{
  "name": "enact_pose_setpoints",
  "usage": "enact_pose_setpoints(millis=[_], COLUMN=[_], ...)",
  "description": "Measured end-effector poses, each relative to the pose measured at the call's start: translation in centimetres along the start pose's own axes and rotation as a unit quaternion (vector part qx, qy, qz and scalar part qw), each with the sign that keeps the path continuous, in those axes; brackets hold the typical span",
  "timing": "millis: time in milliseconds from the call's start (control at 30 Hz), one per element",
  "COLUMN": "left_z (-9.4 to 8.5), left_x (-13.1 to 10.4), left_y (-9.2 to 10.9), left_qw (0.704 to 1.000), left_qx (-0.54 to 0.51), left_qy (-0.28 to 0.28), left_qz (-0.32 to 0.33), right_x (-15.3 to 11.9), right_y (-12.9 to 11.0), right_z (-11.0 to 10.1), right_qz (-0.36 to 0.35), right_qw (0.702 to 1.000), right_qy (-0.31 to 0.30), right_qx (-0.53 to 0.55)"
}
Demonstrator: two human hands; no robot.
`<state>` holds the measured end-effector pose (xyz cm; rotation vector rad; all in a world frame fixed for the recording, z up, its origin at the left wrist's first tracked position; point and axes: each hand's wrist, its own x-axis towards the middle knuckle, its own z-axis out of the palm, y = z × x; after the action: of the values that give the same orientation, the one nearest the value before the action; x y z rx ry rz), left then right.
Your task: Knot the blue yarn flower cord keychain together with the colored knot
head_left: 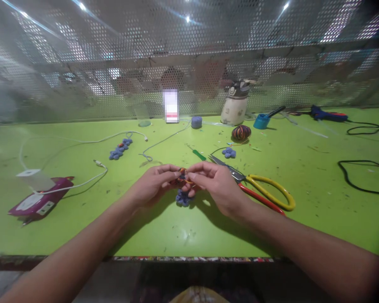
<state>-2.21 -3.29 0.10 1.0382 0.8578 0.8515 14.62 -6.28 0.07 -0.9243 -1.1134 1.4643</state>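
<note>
Both hands meet over the middle of the table, fingers closed around a small orange and dark piece of yarn work [182, 172]. My left hand [154, 181] pinches it from the left. From the other side, my right hand [219, 183] grips it with thumb and forefinger, an orange strand running by the fingertips. Just below the fingers is a blue-purple crocheted flower [183, 198]; whether it hangs from the work or lies on the table I cannot tell. Large scissors [255, 185] with yellow and red handles lie beside my right hand, near a green-handled crochet hook [198, 155].
Farther back are a multicoloured yarn ball [241, 133], a purple yarn ball [196, 122], another crocheted flower [229, 152] and a joined flower strip [120, 149]. A purple power strip [50, 195] with white cables lies left. A jug [235, 105] and a glue gun [328, 114] stand behind.
</note>
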Motion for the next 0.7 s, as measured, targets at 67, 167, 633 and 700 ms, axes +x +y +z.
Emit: enact_pose_setpoints(millis=[67, 167, 633, 700], left_z=[0.0, -0.1, -0.3, -0.1], left_x=[0.0, 0.0, 0.3, 0.3], left_y=[0.2, 0.3, -0.2, -0.2], left_qw=[1.000, 0.999, 0.998, 0.998], left_qx=[-0.022, -0.050, -0.059, -0.060], left_qy=[-0.008, -0.010, -0.014, -0.008], left_qz=[-0.003, -0.006, -0.022, -0.029], right_x=[0.2, 0.6, 1.0, 1.2], right_y=[-0.4, -0.7, -1.3, -1.7], right_z=[-0.3, -0.9, -2.3, -2.7], right_qz=[0.008, 0.016, -0.247, -0.260], right_qw=[0.999, 0.987, 0.832, 0.836], right_qy=[0.001, -0.006, -0.055, -0.048], right_qx=[-0.031, -0.157, -0.495, -0.481])
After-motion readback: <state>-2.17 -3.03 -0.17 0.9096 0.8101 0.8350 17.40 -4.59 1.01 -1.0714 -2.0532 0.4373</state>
